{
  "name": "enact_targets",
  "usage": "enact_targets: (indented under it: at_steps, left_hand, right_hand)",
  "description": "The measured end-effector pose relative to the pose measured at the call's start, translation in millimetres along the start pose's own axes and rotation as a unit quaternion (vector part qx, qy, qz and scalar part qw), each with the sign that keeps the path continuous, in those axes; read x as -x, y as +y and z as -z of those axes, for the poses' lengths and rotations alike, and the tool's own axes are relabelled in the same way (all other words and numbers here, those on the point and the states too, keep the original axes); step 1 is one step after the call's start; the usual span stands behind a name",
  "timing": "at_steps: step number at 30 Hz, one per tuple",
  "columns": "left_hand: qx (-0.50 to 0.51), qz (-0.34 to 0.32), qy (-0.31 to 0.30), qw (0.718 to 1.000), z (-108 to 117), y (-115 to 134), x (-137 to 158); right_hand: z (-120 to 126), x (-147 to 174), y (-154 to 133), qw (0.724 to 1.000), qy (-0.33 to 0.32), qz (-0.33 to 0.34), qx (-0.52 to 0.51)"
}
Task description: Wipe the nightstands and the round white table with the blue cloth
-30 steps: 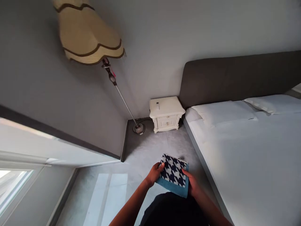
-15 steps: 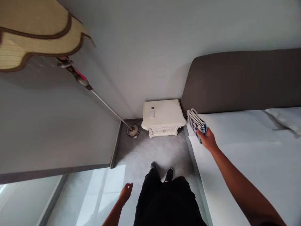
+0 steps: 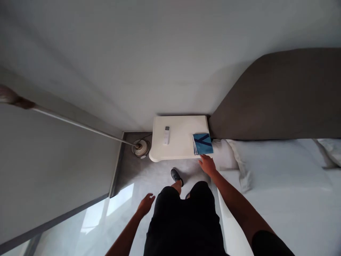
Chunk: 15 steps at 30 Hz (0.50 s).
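Looking down my feed, I see the bed (image 3: 277,220) right of the desk (image 3: 181,142), whose near right corner bears the folded blue cloth (image 3: 204,145). My right hand (image 3: 207,164) meets its near edge; whether those fingers grip, I cannot tell. A snag while withdrawing could drag it off. My left hand (image 3: 146,205) hangs loosely curled, holding nothing; the remote (image 3: 166,136) lies apart

Held up in the right hand (image 3: 207,165) half a second ago, the folded cloth (image 3: 204,144) is now lying blue side up on the nightstand's (image 3: 181,138) near right corner, fingertips (image 3: 202,156) meeting its edge.
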<state>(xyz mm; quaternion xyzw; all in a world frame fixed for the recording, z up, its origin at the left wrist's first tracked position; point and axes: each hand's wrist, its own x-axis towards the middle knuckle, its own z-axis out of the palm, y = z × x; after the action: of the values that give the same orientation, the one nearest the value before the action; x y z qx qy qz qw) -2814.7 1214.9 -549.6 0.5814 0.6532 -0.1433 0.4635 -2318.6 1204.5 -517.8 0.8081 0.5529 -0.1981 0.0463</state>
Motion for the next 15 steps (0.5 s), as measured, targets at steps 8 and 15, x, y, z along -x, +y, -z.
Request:
enact_targets:
  at_steps: [8, 15]
  left_hand:
    - [0.077, -0.135, 0.119, 0.981, 38.2, 180.7, -123.0]
    - [0.185, -0.096, 0.184, 0.961, -7.8, 216.6, -152.0]
  right_hand:
    - [-2.9, -123.7, 31.0, 0.998, 0.051, 0.026, 0.029]
    - [-57.8, -111.2, 31.2, 0.999, 0.002, -0.054, -0.001]
